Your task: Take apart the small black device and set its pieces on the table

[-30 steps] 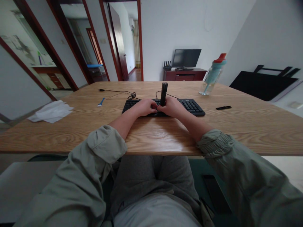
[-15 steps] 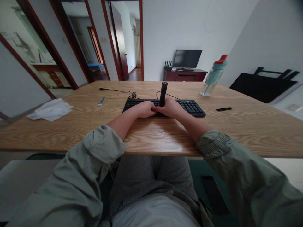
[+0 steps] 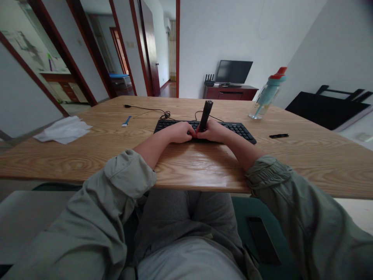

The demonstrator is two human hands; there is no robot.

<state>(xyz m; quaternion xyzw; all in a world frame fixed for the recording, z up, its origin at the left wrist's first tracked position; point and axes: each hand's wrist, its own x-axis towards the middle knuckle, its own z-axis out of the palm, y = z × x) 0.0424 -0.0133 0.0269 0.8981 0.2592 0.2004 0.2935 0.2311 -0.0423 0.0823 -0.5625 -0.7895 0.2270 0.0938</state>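
Wooden table (image 3: 291, 155) carries a black keyboard (image 3: 233, 128); right hand (image 3: 214, 132) grips a stiff, light-looking dark tool (image 3: 205, 112) low down, left hand (image 3: 179, 132) curled, steadying its base.

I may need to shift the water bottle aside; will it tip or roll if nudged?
The water bottle looks tall and narrow on a small base, so a push high up would probably topple it. It seems clear plastic and mostly empty, so likely light. On its side, the round body could roll across the smooth wooden table.
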